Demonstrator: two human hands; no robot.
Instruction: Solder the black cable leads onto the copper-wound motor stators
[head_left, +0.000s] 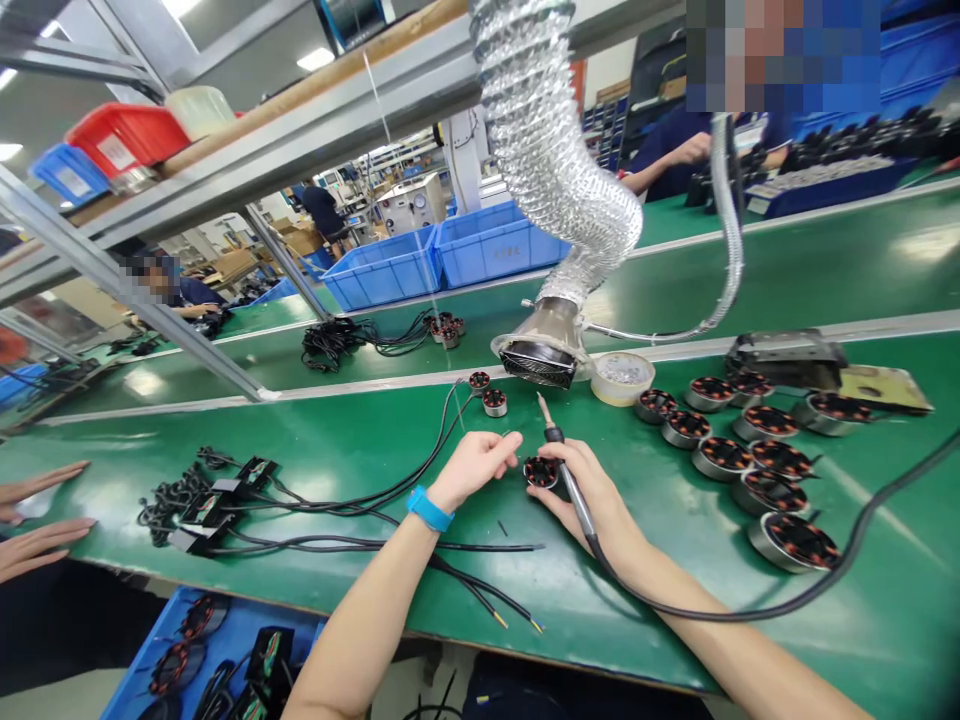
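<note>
My right hand (589,490) holds a soldering iron (576,495), its tip pointing up and away, and its fingers also rest on a small round motor stator (541,472). Just left of it, my left hand (480,465), with a blue wristband, has thumb and fingers pressed together; a thin thing may stick out, too small to name. Black cables (360,503) run under my left forearm from black boxes (217,505) at the left. Two small stators (495,402) sit beyond my hands, at the cable ends. Bare yellow and blue wire ends lie near the table's front edge.
An extractor hood (544,345) on a silver duct hangs beyond my hands, beside a round container (622,378). Several stators (780,490) stand at the right near the iron's cord. Another person's hands (45,520) lie at far left, above a blue bin (142,650).
</note>
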